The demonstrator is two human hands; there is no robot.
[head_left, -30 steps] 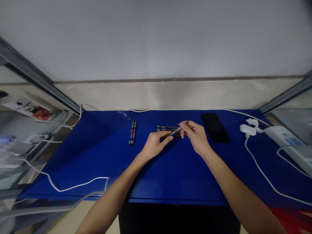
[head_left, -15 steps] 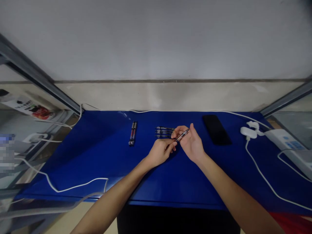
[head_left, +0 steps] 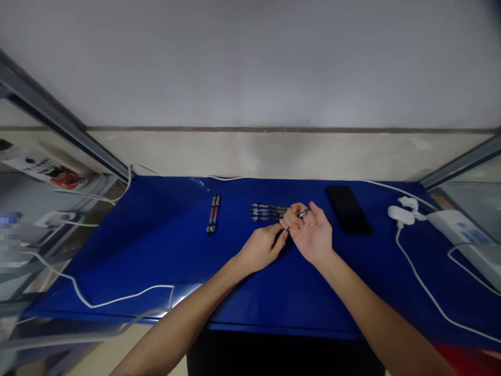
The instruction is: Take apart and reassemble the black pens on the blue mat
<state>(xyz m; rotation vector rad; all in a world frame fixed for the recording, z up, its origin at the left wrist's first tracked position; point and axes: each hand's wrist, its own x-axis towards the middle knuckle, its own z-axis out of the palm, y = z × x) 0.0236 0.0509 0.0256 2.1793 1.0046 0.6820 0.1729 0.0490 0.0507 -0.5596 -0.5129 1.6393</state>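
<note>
A slim dark pen (head_left: pixel 303 213) slants between my two hands above the table. My left hand (head_left: pixel 261 247) pinches its lower end between thumb and fingers. Turned palm up, my right hand (head_left: pixel 312 233) has its fingers curled over the pen's middle, hiding part of it, while the thumb stands apart. Just beyond my hands, several pens (head_left: pixel 267 211) lie side by side in a row, their right ends partly covered by my right fingers. Farther left, two pens with red-marked barrels (head_left: pixel 213 213) lie together, pointing away from me.
A black phone (head_left: pixel 349 210) lies right of my hands on the blue table (head_left: pixel 156 235). Beyond it are a white charger (head_left: pixel 401 214) with its cable and a white power strip (head_left: pixel 464 235). White cables cross the left edge; a labelled bottle (head_left: pixel 47 169) is at far left.
My right fingers have curled in over the pen, which was more exposed before. Both hands have shifted slightly right. The pens on the table have stayed put.
</note>
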